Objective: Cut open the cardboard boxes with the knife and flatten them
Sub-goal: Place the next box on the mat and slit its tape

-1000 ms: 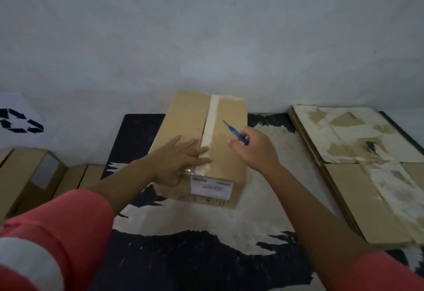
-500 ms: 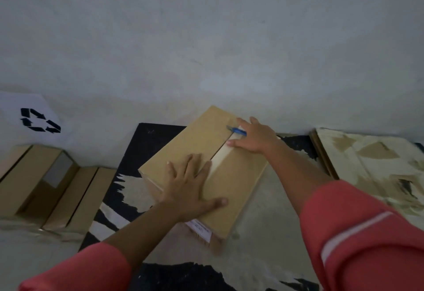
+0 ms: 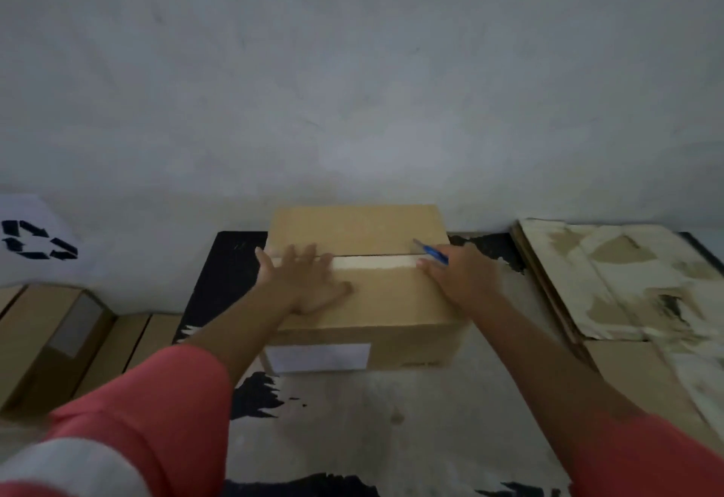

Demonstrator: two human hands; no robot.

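Observation:
A brown cardboard box (image 3: 391,300) stands on a black-and-white mat (image 3: 352,418), its long side facing me and a pale tape strip running left to right across its top seam. My left hand (image 3: 301,285) lies flat on the left part of the top, fingers spread over the tape. My right hand (image 3: 462,273) grips a blue-handled knife (image 3: 431,253) at the right end of the seam, the blade pointing left along the dark slit between the flaps. A white label (image 3: 317,357) is on the box's near face.
Flattened cardboard sheets (image 3: 627,289) with torn white patches are stacked at the right. Several closed brown boxes (image 3: 51,340) lie on the left by a white sheet with a recycling symbol (image 3: 37,240). A grey wall stands right behind the box.
The box has turned from a diagonal lie so that its seam runs left to right. My right hand with the knife now sits at the seam's right end; my left hand stays pressed on top.

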